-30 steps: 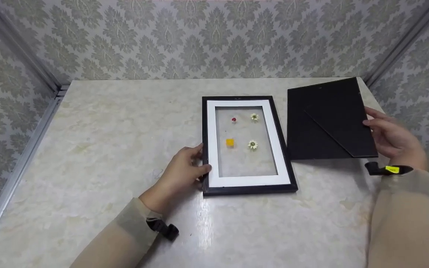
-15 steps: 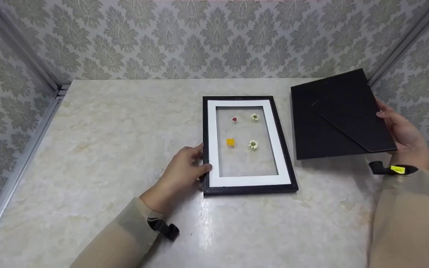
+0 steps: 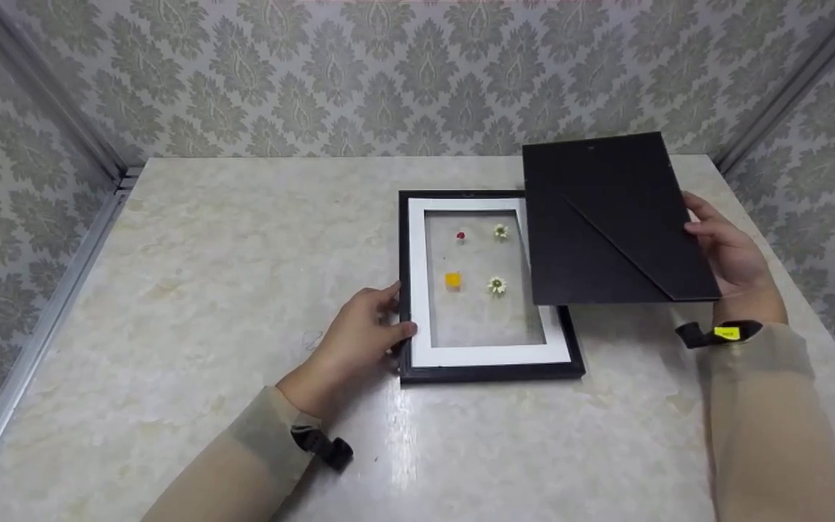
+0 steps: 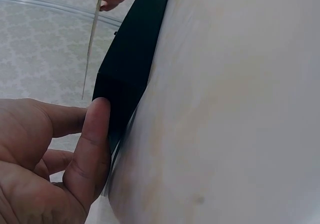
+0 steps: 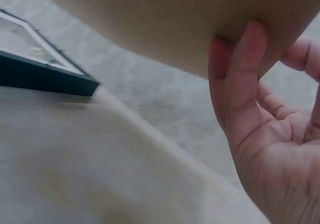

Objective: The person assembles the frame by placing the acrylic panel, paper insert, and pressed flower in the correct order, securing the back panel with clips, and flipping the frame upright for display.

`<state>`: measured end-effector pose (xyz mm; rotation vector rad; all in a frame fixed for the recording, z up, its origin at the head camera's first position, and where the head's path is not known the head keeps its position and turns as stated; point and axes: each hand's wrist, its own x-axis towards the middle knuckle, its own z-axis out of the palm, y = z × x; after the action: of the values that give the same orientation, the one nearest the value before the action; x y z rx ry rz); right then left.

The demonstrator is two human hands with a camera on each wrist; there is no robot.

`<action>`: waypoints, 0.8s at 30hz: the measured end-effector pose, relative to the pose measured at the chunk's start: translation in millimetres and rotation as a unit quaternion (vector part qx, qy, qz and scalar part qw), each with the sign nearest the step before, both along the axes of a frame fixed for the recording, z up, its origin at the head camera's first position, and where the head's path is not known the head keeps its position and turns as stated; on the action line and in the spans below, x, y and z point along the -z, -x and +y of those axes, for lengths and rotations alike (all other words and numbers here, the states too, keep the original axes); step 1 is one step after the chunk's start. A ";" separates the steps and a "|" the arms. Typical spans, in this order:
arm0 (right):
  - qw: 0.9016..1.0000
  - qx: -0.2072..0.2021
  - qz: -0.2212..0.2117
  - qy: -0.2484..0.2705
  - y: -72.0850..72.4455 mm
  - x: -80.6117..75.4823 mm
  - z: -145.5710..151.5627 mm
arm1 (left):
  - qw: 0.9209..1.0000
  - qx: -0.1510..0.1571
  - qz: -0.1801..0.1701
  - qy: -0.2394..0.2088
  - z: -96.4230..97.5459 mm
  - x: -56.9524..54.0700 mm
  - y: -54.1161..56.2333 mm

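From the head: pinching the board [image 3: 617, 217] by its right edge in the right grip [image 3: 733, 257], partly over the frame's [image 3: 490, 373] right side, pretty much lined up lengthwise. Left wrist: clasping the frame's left edge, down on the tabletop [image 4: 225, 103], in the left grip [image 4: 60, 184]. Right wrist: holding the board up, looks like, clear of the frame's corner.

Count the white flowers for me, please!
2. In the head view, one white flower is inside the frame, upper right; the second white flower is below it. The board covers part of the frame, so more might be hidden.
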<state>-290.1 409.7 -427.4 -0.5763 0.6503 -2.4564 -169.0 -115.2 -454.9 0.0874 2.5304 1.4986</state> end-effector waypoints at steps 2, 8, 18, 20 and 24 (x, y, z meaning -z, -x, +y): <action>1.000 -0.001 0.009 -0.011 2.2 3.8 -12.2 | 1.000 -0.002 0.001 0.000 0.2 -0.1 0.7; 0.997 0.005 0.023 -0.079 0.8 14.0 -47.8 | 1.000 -0.002 0.002 0.006 0.6 0.3 2.3; 0.965 0.071 0.035 -0.249 -13.9 13.4 -92.8 | 1.000 0.002 0.005 -0.007 0.3 1.9 2.8; 0.961 0.068 0.037 -0.265 -16.4 13.0 -99.8 | 1.000 0.001 0.003 -0.010 0.6 2.1 2.9; 0.966 0.035 0.046 -0.250 -19.5 14.1 -110.3 | 1.000 -0.002 0.002 -0.011 1.6 2.2 3.5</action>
<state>-270.6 299.4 -441.5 -0.4681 1.2956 -2.2074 -172.5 -113.6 -457.1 0.0887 2.5190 1.5306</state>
